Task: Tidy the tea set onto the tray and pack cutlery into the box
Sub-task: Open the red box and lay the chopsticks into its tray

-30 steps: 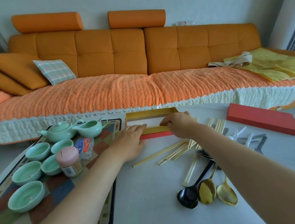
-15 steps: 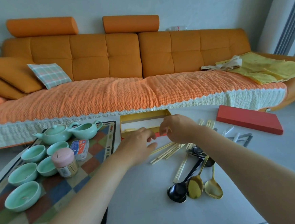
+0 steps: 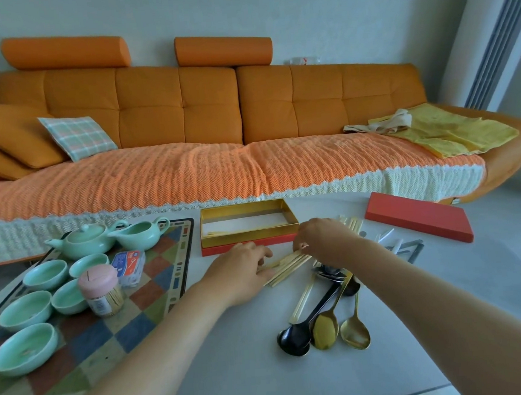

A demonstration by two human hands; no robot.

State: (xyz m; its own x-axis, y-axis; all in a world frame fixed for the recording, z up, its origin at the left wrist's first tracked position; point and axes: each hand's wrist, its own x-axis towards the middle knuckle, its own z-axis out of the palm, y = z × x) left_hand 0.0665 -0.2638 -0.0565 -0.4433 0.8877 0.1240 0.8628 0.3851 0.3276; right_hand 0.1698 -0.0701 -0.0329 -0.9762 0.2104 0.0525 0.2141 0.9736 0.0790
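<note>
An open red box with a gold lining [image 3: 250, 237] lies on the white table, with a pair of pale chopsticks inside at its left. Just in front of it, a bundle of pale chopsticks [image 3: 289, 265] lies on the table. My left hand [image 3: 243, 272] rests over the bundle's left end and my right hand [image 3: 321, 239] pinches its right end. Black and gold spoons [image 3: 325, 326] lie nearer me. A checkered tray [image 3: 154, 286] at the left carries a green teapot [image 3: 85, 240], a green pitcher [image 3: 137, 235] and several green cups [image 3: 28, 349].
The red box lid [image 3: 418, 216] lies at the far right of the table. White and grey cutlery pieces [image 3: 406, 248] sit beside my right forearm. A pink-capped toothpick jar [image 3: 101, 291] and a small packet [image 3: 129, 265] stand on the tray. An orange sofa [image 3: 184, 119] runs behind.
Both hands have drawn back from the open box toward me and now close on the chopstick bundle lying in front of it. The camera has tilted slightly.
</note>
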